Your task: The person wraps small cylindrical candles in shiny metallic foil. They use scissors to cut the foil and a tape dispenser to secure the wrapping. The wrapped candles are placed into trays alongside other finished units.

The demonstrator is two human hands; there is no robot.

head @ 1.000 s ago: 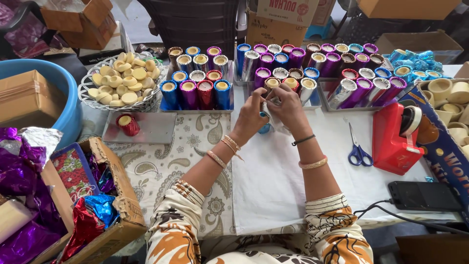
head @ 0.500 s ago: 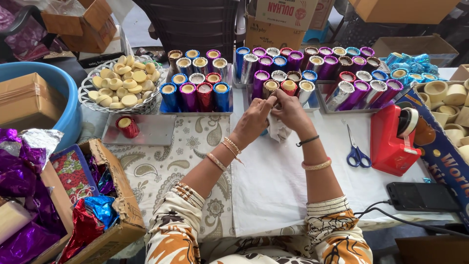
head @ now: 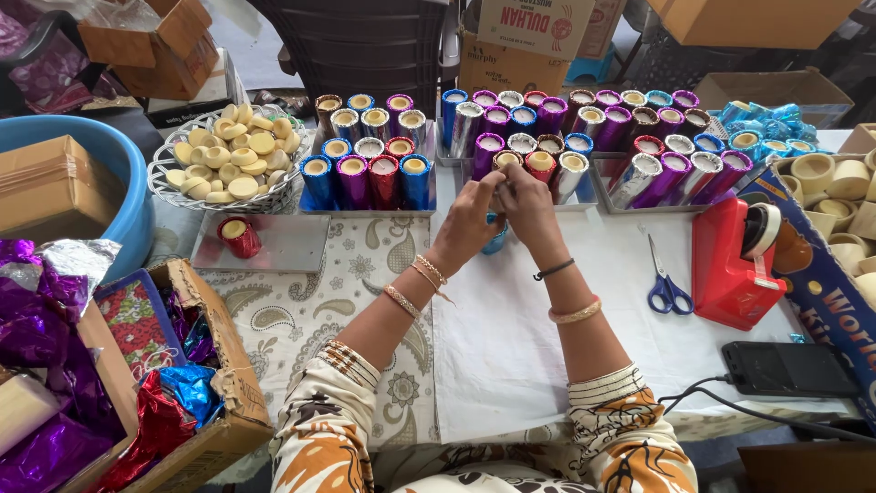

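Hands together — left hand (head: 471,217), right hand (head: 526,203) clamped on blue foil-wrapped cylinder (head: 494,239); shiny, round.

White wrapper no longer hanging below hands (head: 506,205)

far centre: tan cardboard carton with red print (head: 534,26) | far left: open brown cardboard box (head: 151,41) | left, in blue tub: taped brown cardboard box (head: 50,187) | near left: torn open carton of foil scraps (head: 224,365) | right edge: blue and orange printed box (head: 821,265) | near right: black phone, dark screen (head: 789,368)
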